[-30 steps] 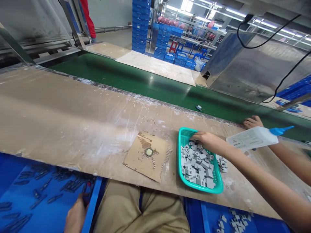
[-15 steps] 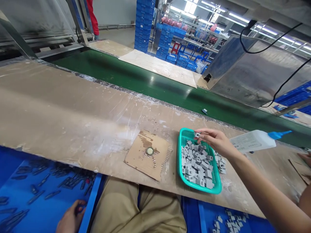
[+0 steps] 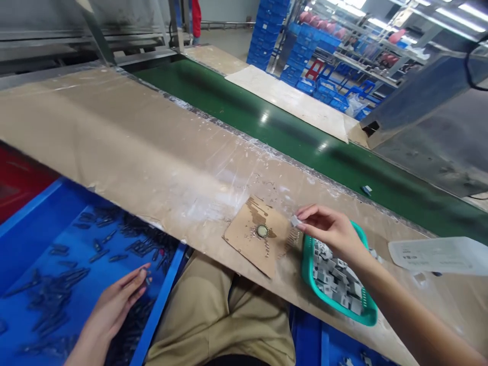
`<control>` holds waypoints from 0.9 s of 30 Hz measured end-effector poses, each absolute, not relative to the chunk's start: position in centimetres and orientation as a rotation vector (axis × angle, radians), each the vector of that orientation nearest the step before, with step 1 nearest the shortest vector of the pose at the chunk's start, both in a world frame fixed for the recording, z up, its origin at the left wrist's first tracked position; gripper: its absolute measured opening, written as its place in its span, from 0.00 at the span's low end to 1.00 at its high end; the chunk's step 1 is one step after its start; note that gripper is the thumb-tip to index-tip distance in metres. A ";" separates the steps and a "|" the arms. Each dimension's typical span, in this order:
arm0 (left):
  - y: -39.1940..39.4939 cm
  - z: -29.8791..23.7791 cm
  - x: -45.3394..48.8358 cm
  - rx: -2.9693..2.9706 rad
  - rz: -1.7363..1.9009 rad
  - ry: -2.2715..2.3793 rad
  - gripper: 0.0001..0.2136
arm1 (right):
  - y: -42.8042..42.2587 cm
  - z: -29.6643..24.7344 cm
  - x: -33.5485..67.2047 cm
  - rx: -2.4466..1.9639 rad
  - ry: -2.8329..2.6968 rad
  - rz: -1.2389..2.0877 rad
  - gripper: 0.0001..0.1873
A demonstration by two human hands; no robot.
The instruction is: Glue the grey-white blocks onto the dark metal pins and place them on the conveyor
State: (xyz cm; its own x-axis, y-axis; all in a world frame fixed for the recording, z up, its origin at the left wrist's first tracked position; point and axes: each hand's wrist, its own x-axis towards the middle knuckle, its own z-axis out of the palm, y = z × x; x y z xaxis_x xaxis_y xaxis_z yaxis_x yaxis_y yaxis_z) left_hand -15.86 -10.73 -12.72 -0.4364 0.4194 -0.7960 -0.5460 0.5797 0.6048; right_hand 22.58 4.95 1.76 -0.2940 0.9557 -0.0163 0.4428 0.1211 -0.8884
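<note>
1. The right hand (image 3: 331,231) is pinching one small gray block (image 3: 295,221) between thumb and fingers, holding it above the right corner of one cardboard piece (image 3: 244,239).
2. The left hand (image 3: 118,300) is hovering over one blue bin (image 3: 157,305) below the bench's near edge; its fingers are drawing close together, with something small and dark at the tips, but whether they are pinching it I cannot tell.
3. That bin is holding dark slender parts (image 3: 55,300), dozens of them, too heaped to count.
4. The cardboard is lying by the bench's near edge, and one round cap (image 3: 262,231) is sitting on its middle.
5. One green basket (image 3: 371,317) is standing right of the cardboard, near the same edge, holding many gray blocks (image 3: 335,279), too piled to count.
6. One white bottle (image 3: 438,255) is lying on its side, farther right on the bench.
7. One small piece (image 3: 366,190) is resting on the green belt (image 3: 213,96), which is running along the bench's far edge.
</note>
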 end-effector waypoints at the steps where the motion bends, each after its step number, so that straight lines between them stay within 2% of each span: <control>1: -10.8 -12.0 -15.5 -0.128 1.108 1.655 0.08 | 5.0 1.5 21.7 -1.317 -1.895 1.102 0.13; 6: -11.4 -9.1 -12.5 -0.216 1.184 1.414 0.12 | 5.1 0.6 18.8 -1.160 -2.326 0.882 0.11; 11: -11.3 -8.1 -9.8 -0.203 1.106 1.201 0.08 | 4.9 0.1 18.1 -1.119 -2.537 0.714 0.09; 15: -10.7 -7.9 -8.0 -0.080 1.147 1.084 0.16 | 5.0 -0.5 18.0 -1.118 -2.595 0.702 0.09; 17: -10.3 -7.7 -6.9 0.030 1.182 1.083 0.16 | 5.0 -0.6 18.1 -1.124 -2.600 0.693 0.09; 22: -9.7 -7.1 -4.2 0.716 1.475 1.370 0.06 | 4.2 0.5 18.3 -1.136 -2.467 0.670 0.10; 27: -9.1 -6.2 -2.0 1.666 1.834 1.500 0.17 | 0.4 2.2 17.2 -1.194 -2.092 0.917 0.14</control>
